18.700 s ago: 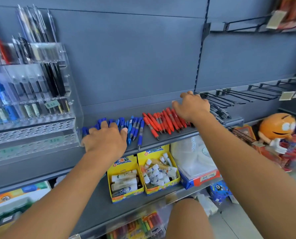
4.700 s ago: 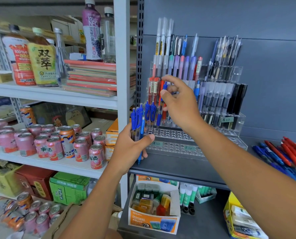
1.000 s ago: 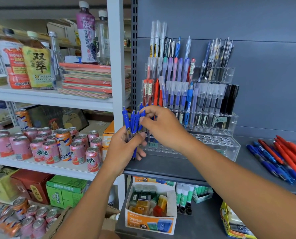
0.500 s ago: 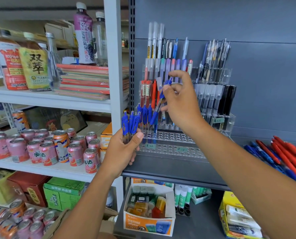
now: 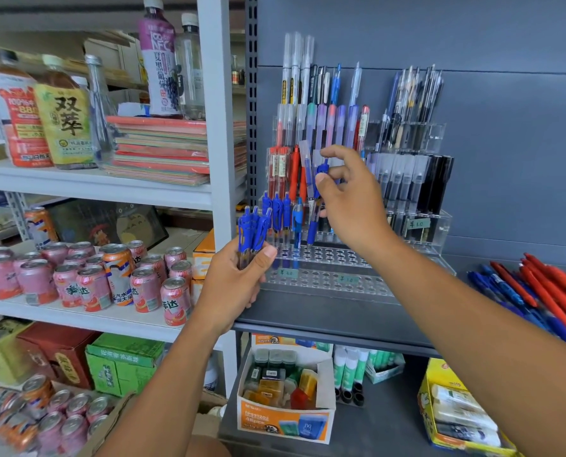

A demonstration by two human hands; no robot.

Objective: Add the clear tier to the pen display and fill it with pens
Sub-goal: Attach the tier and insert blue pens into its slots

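The clear stepped pen display (image 5: 416, 225) stands on the grey shelf, its upper rows full of pens. Its clear lower tier (image 5: 337, 258) has rows of holes; several blue pens (image 5: 281, 212) stand in the left end of it. My left hand (image 5: 238, 285) grips a bundle of blue pens (image 5: 252, 229) upright, just left of the tier. My right hand (image 5: 350, 202) pinches one blue pen (image 5: 317, 206) near its top, with the tip down over the tier's holes beside the standing pens.
Loose blue and red pens (image 5: 538, 291) lie on the shelf at the right. A white shelf upright (image 5: 215, 127) stands left of the display, with pink drink cans (image 5: 87, 278) and bottles beyond. Boxes of small stationery (image 5: 284, 397) sit on the shelf below.
My right hand took one pen from the bundle in my left hand, lifted it to the display and now lowers it towards a hole. The left hand stays put.
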